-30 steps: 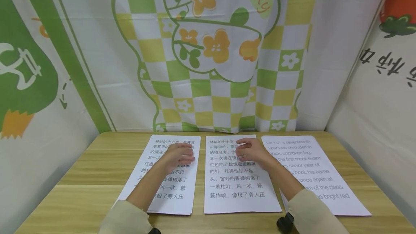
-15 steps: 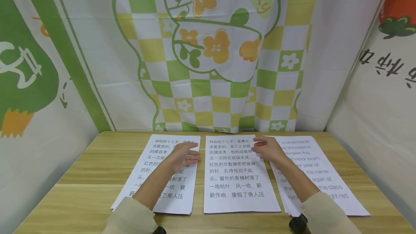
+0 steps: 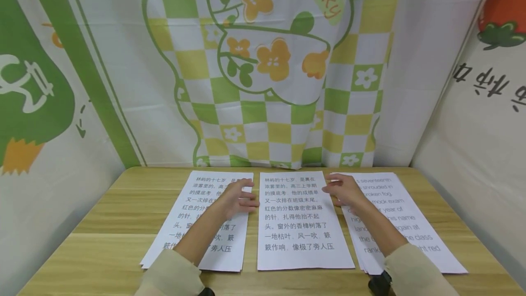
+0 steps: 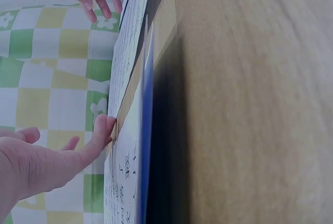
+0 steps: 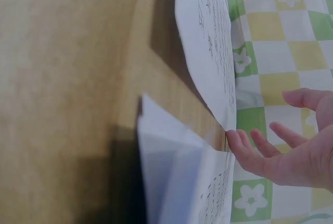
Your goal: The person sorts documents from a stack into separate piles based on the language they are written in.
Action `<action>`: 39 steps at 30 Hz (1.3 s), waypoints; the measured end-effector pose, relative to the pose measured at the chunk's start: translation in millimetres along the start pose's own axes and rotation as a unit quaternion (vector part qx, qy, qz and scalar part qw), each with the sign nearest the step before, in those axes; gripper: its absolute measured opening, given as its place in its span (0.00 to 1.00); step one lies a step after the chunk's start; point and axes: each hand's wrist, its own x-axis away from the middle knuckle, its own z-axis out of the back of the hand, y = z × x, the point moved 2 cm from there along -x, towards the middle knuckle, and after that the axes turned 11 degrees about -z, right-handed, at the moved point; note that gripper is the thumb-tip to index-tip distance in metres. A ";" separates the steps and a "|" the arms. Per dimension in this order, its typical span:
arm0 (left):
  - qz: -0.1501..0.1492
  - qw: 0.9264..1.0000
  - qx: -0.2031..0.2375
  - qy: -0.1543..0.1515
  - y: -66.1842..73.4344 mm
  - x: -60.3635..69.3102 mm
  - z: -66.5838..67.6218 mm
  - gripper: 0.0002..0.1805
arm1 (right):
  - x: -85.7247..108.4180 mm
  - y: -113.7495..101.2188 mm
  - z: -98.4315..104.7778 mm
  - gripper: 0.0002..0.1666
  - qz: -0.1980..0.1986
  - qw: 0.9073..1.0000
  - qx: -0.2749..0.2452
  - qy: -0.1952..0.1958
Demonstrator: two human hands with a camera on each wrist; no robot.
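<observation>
Three stacks of white printed paper lie side by side. Chinese text covers the left stack (image 3: 186, 207) and the middle stack (image 3: 297, 241); English text is on the right stack (image 3: 411, 218). My left hand (image 3: 236, 199) is over the left stack's right side, its relaxed fingers reaching to the gap beside the middle stack. At the gap between the middle and right stacks is my right hand (image 3: 346, 192), fingers loosely bent, holding nothing. In the right wrist view, the right hand's fingertips (image 5: 235, 139) are close to a paper corner; I cannot tell whether they touch.
The stacks lie on a wooden table (image 3: 111, 214). A checkered curtain (image 3: 255, 127) hangs right behind its far edge, and printed cloth walls (image 3: 472, 150) close in both sides. Dark wrist devices (image 3: 380, 282) sit at the sleeves.
Both hands have moved right. My right hand went from above the middle stack to the gap beside the right stack; my left hand shifted toward the left stack's right edge. The papers stay put.
</observation>
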 end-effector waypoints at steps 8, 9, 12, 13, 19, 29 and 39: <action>0.008 1.000 0.011 0.005 -0.5 -2.4 -0.4 0.32 | -0.7 -1.2 0.6 0.36 -0.009 1.000 -0.018 -0.005; 0.008 1.000 0.013 0.006 -0.7 -2.7 -0.6 0.32 | -0.7 -1.4 0.8 0.36 -0.009 1.000 -0.019 -0.004; 0.005 1.000 0.015 0.005 -0.5 -3.5 -0.6 0.33 | -0.5 -1.9 1.4 0.36 -0.009 1.000 -0.023 -0.005; 0.005 1.000 0.015 0.005 -0.6 -3.7 -0.5 0.33 | -0.3 -1.8 1.5 0.36 -0.009 1.000 -0.025 -0.005; 0.006 1.000 0.017 0.000 -0.5 -1.8 0.1 0.33 | 0.1 0.2 2.0 0.36 -0.012 0.999 -0.036 -0.005; -0.002 1.000 0.022 -0.015 -0.3 -0.7 0.1 0.32 | -2.2 4.1 4.8 0.35 -0.030 0.996 -0.081 -0.016; 0.001 1.000 0.015 -0.010 -1.8 -0.3 0.0 0.28 | -2.2 5.6 6.9 0.37 -0.041 0.993 -0.108 -0.017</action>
